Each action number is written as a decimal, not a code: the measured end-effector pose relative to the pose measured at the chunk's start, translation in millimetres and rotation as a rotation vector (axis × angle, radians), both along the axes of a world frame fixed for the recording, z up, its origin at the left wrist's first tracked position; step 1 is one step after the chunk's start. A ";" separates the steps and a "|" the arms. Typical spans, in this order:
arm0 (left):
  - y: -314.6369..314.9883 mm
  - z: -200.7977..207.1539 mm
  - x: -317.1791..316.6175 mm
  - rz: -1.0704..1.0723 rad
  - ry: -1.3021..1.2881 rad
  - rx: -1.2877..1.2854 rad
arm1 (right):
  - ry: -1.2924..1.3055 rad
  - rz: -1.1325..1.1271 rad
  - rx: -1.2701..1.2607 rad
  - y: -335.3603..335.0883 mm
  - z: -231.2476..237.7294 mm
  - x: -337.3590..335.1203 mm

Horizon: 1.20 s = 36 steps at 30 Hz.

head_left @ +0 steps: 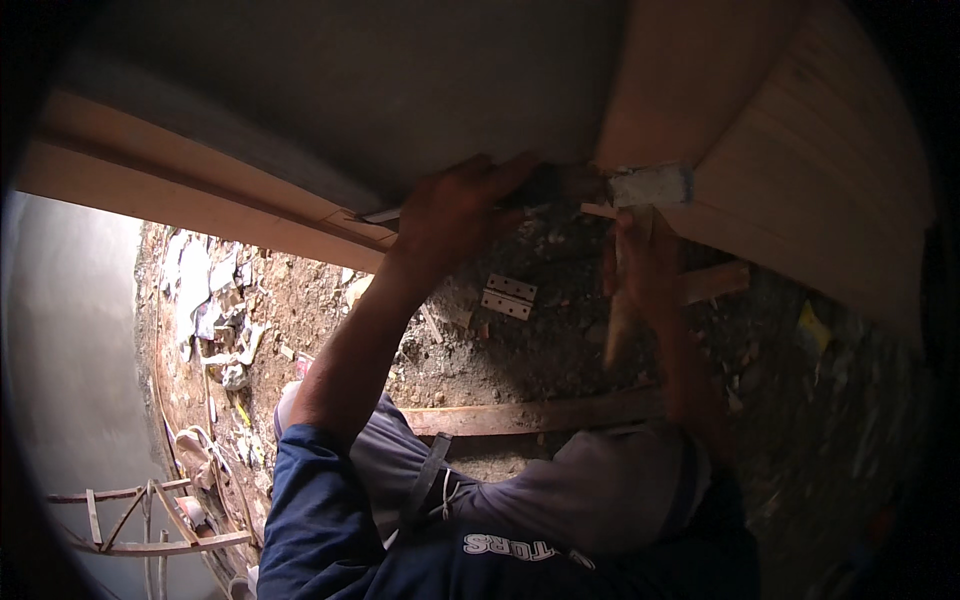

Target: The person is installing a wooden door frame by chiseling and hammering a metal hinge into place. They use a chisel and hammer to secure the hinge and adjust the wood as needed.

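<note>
My left hand [455, 215] is closed around what looks like a chisel, mostly hidden by the fingers. Its thin blade [382, 214] sticks out to the left, against the edge of a wooden frame [330, 222]. To the right, my right hand [648, 262] grips the wooden handle of a hammer [650, 186]. The hammer's pale, blue-tinged, block-shaped head is up beside a wooden panel, right of my left hand. On the ground between my forearms lies an open metal hinge [509, 297] with screw holes.
A large grey panel [350, 90] spans the top, with a wooden panel [810, 170] to the right. A wooden strip [540, 413] lies across the dirt ground near my legs. White scraps [205, 290] litter the left side, beside a wooden ladder-like frame [150, 545] and a grey wall [70, 350].
</note>
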<state>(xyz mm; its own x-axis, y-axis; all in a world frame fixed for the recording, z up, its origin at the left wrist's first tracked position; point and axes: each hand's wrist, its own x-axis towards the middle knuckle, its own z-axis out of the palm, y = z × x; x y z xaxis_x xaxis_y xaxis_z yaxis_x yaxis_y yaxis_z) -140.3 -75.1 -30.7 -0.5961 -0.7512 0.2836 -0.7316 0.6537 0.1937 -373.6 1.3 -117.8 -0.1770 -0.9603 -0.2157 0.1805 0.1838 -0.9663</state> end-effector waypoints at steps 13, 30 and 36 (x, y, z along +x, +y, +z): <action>10.0 -19.6 20.8 -0.192 -0.161 -0.245 | -0.113 -0.007 -0.118 28.0 -6.7 -3.3; 11.5 -21.3 11.1 -0.172 -0.184 -0.276 | -0.146 -0.218 -0.210 47.7 -15.3 -14.9; 14.9 -25.8 13.7 -0.251 0.039 -0.437 | -0.199 -0.262 -0.195 47.0 -23.8 -10.2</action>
